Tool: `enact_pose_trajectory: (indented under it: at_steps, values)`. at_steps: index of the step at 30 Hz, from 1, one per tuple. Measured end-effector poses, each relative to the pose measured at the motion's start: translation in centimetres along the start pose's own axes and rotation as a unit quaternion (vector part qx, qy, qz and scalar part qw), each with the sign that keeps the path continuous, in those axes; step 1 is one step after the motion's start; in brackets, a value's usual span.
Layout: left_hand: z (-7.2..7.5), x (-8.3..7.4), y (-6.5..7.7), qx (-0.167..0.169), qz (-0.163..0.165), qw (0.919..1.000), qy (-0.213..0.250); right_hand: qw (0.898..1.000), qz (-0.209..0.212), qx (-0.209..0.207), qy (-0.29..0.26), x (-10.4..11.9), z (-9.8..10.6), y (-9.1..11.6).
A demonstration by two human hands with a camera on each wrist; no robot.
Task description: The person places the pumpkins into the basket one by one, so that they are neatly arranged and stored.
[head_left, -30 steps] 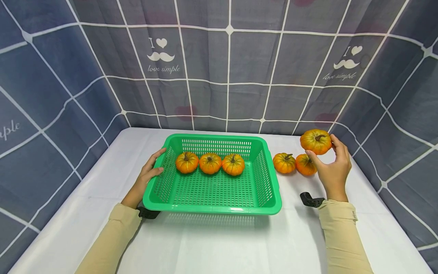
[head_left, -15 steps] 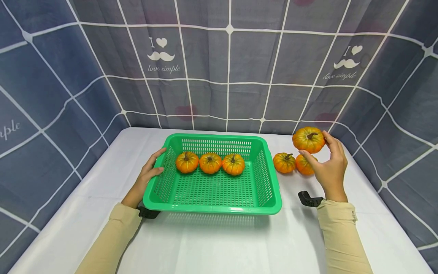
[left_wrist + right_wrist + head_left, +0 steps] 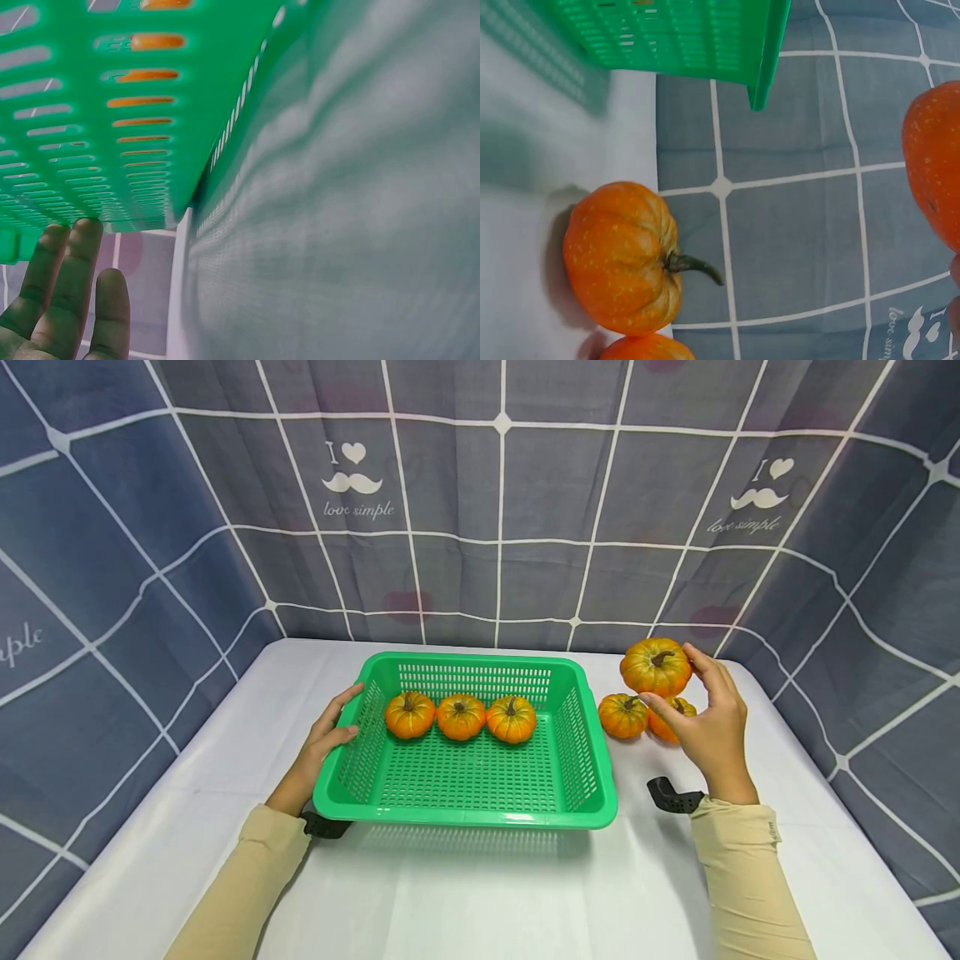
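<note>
My right hand (image 3: 714, 727) holds a small orange-yellow pumpkin (image 3: 654, 670) above the table, between thumb and fingers. Below it, a pumpkin (image 3: 622, 718) sits on the table just right of the green basket (image 3: 465, 818). Another pumpkin (image 3: 662, 727) beside it is partly hidden behind my thumb. The right wrist view catches only an edge of the held pumpkin (image 3: 934, 161). Inside the basket, three pumpkins (image 3: 461, 718) form a row towards the back. My left hand (image 3: 313, 756) rests at the basket's left rim; in the left wrist view its fingers (image 3: 79, 277) look straight against the outer wall.
A white cloth (image 3: 465, 902) covers the table. Dark grey-blue checked curtains (image 3: 555, 485) with white lines hang behind and at both sides. Black wrist mounts (image 3: 672, 797) sit at both wrists.
My right hand has carried the held pumpkin leftwards, from above the outer table pumpkin towards the one beside the basket. The left hand and basket have stayed put.
</note>
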State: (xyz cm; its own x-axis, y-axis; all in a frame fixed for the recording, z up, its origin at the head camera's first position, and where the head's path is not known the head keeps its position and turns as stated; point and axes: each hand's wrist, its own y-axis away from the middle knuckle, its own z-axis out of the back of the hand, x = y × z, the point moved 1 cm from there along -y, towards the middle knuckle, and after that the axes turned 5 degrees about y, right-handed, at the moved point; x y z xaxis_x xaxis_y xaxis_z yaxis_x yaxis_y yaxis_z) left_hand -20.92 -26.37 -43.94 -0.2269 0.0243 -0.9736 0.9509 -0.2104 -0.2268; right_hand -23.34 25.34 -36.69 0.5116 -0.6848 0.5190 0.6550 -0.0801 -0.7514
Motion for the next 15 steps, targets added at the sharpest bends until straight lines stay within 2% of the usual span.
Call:
enact_pose_trajectory:
  at_steps: [7,15]
  values:
    - [0.1,-0.1,0.0,-0.012,-0.002,0.9987,-0.048,0.999,0.012,0.037,0.006,0.8,-0.1,0.0]
    - [-0.2,-0.1,-0.2,-0.015,-0.004,0.9988,-0.047,0.997,0.025,0.075,-0.003,1.7,-0.2,-0.1]
